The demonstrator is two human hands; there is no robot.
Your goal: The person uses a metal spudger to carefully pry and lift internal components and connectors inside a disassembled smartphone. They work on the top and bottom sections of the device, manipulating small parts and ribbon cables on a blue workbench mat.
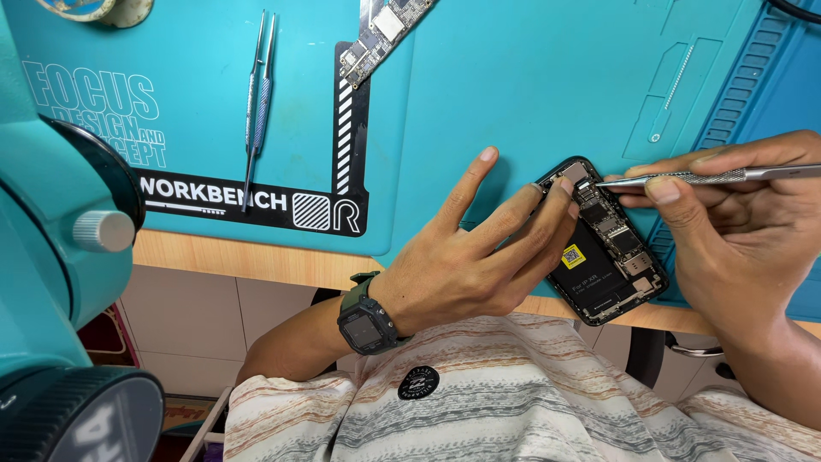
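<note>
Since that opened phone (605, 244) sits at the worktop (513, 103) edge with its fragile, light insides bare, brace its rim only: your left hand (479, 257) fingers rest loose on it, right hand (727, 231) pinching the metal tweezers (684, 178).

The person wears a striped shirt (530, 402) in bands of cream, grey and rust, with a small round black patch (418, 382) on the chest. A dark green square-faced wristwatch (366, 322) is strapped to the left wrist. Both forearms are bare.
</note>
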